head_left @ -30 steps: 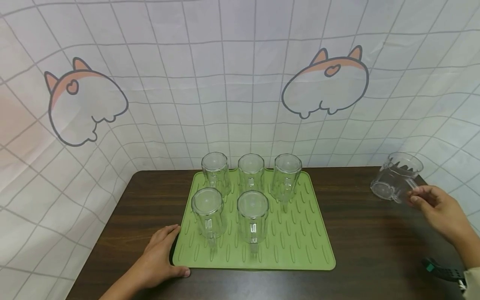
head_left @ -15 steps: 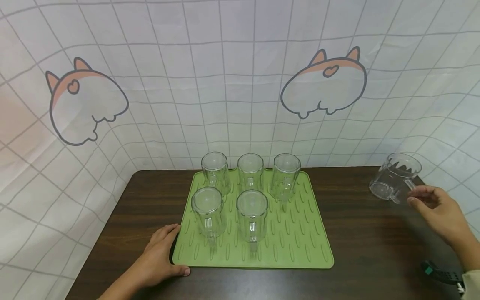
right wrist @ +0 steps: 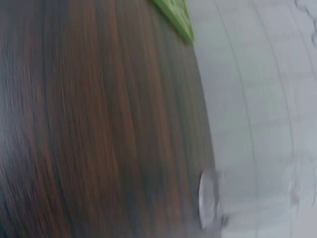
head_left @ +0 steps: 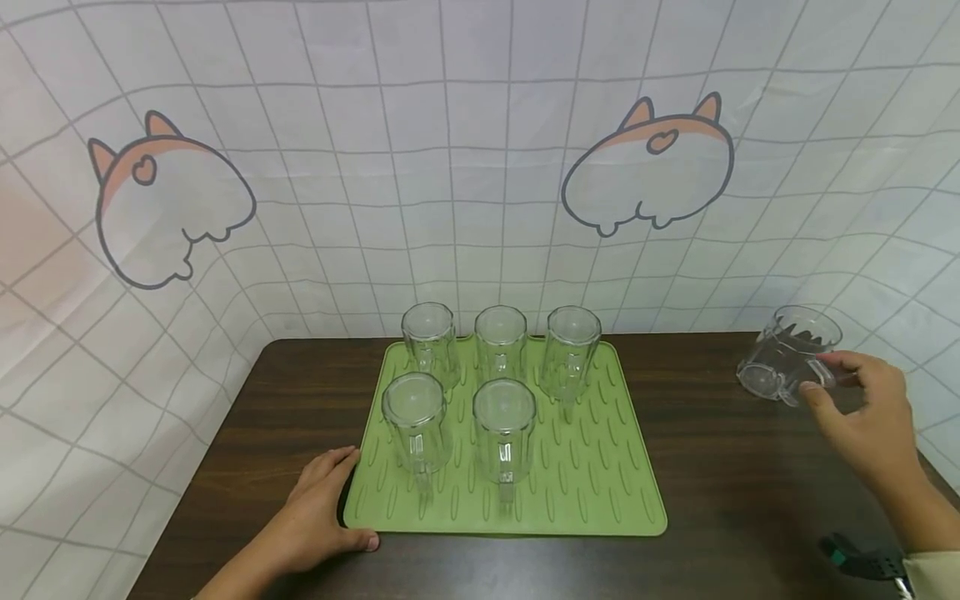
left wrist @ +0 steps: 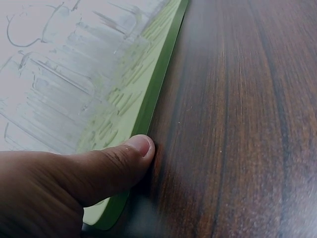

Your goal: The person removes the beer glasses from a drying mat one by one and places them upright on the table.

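In the head view, several clear glass mugs (head_left: 504, 429) stand upside down on a green drying mat (head_left: 600, 492), three behind and two in front. My left hand (head_left: 311, 508) rests at the mat's near left corner, fingers along the left side and thumb at the front edge. The left wrist view shows the thumb (left wrist: 124, 156) touching that edge. At the far right, another clear mug (head_left: 783, 354) stands upright on the table. My right hand (head_left: 862, 417) is at its handle, thumb and index finger spread apart. That hand is out of sight in the right wrist view, where a blurred mug (right wrist: 209, 198) shows.
The dark wooden table (head_left: 712, 517) carries everything. A white gridded curtain (head_left: 480, 183) hangs behind and at both sides, close to the right mug. A dark cable piece with a green part (head_left: 862, 558) lies at the near right, by the sleeve.
My right hand has shifted slightly left and its thumb and index finger have spread apart at the handle. The upright mug has stayed in place. My left hand has not visibly moved.
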`<state>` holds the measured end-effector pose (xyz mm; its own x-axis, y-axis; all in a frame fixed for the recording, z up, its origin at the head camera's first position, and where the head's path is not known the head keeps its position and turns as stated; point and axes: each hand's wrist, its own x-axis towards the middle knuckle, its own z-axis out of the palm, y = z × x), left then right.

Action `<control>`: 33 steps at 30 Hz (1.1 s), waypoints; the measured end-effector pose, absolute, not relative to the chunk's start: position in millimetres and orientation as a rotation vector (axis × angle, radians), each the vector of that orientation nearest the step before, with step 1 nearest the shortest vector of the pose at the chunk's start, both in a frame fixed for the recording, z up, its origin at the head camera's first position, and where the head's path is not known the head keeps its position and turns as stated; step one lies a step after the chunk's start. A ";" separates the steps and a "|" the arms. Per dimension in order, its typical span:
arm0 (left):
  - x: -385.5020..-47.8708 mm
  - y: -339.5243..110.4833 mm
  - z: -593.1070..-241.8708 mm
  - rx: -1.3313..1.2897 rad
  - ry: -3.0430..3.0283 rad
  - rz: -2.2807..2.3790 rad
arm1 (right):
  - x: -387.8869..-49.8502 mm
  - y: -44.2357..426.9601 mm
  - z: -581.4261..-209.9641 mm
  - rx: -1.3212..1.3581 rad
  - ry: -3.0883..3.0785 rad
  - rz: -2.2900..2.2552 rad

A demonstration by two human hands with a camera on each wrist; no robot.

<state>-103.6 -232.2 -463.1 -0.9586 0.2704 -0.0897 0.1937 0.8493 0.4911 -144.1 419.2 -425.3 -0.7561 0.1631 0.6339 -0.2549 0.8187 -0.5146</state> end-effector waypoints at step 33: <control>-105.7 -235.1 -467.6 0.365 2.891 0.768 | -126.4 241.9 -426.6 0.737 -2.405 1.164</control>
